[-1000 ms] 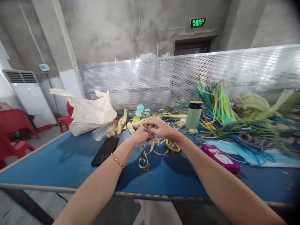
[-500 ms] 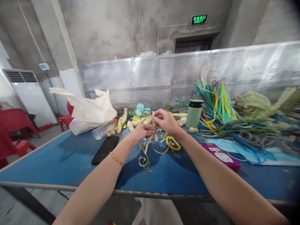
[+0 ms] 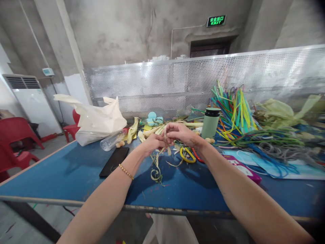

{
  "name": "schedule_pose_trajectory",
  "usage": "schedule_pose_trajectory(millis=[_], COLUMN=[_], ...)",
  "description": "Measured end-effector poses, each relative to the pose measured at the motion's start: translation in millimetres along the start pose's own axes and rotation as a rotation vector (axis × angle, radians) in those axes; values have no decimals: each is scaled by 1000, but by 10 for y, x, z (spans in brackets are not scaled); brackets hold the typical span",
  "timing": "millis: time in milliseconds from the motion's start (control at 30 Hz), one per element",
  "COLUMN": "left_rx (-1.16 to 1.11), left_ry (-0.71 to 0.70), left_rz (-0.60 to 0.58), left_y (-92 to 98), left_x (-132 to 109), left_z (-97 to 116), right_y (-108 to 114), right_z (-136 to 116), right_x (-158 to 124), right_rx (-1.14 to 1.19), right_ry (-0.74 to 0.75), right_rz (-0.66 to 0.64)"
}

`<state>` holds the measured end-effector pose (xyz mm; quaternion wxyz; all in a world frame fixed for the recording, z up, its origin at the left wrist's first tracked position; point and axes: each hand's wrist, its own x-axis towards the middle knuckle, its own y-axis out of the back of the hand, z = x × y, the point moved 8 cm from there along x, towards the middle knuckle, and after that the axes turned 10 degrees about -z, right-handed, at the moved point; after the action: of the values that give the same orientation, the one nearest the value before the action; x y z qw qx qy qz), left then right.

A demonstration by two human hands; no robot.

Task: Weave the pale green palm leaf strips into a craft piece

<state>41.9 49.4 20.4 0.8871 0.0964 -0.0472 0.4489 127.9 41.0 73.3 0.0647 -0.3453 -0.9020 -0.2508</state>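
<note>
Well, hands, from the head view: close together over the middle of the surface (image 3: pixel 68 176), the left hand (image 3: pixel 153 143) and the right hand (image 3: pixel 179 133) almost fingertip to fingertip.
Pale strip (image 3: pixel 165 131): pinched between the two sets of fingertips, its lower end hard to make out from here.
Bracelet: gold beads (image 3: pixel 126 172) around the left wrist.
Scraps: a thin curl (image 3: pixel 156 174) lies below the hands, towards the near edge.
Yellow ring (image 3: pixel 188 162): just beside the right wrist, with a red loop (image 3: pixel 197 157) partly hidden by the forearm.
Phone (image 3: pixel 114 162): black, lying flat left of the left hand.
Far left corner: a cream plastic bag (image 3: pixel 101 118), and a clear bottle (image 3: pixel 109 142) on its side in front of it.
Far edge, middle: pale stalks and husks (image 3: pixel 132 130) lie loose, a metal panel with small holes (image 3: pixel 139 88) standing behind.
Green canister (image 3: pixel 210 127): upright beyond the right hand, black below its lid, with a small wooden piece (image 3: pixel 209 140) at its foot.
Far right corner: a sheaf of bright strips (image 3: pixel 238 112), then heaped cords (image 3: pixel 271 150) and pale green husks (image 3: pixel 281 112).
Right side: a purple box (image 3: pixel 250 174), partly behind the right forearm, beside light blue masks (image 3: pixel 269 166).
</note>
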Motion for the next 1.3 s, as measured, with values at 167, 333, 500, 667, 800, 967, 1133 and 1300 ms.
schedule_pose_trajectory(millis=[167,333,500,667,800,967,1133,1300], left_rx=[-16,-66,-54,-40,-38,-57,4,49], left_ry=[-31,-14,-35,14,13,13,-11,5], left_rz=[-68,-61,-91,-55,-60,-39,43,95], left_y=[-58,-40,-66,-39,-20,13,72,119], left_x=[17,10,14,3,4,24,21,22], left_z=[3,-37,-8,-17,-22,-52,-25,-61], right_y=[-85,-128,-117,10,106,116,142,163], right_z=[36,24,52,100,70,41,107,89], right_x=[-16,-60,-38,20,20,15,39,75], right_rx=[-13,-83,-84,-102,-182,-253,-305,-429], right_ry=[-92,-138,-105,-63,-47,-43,-68,2], right_rz=[-112,-190,-205,-90,29,66,95,163])
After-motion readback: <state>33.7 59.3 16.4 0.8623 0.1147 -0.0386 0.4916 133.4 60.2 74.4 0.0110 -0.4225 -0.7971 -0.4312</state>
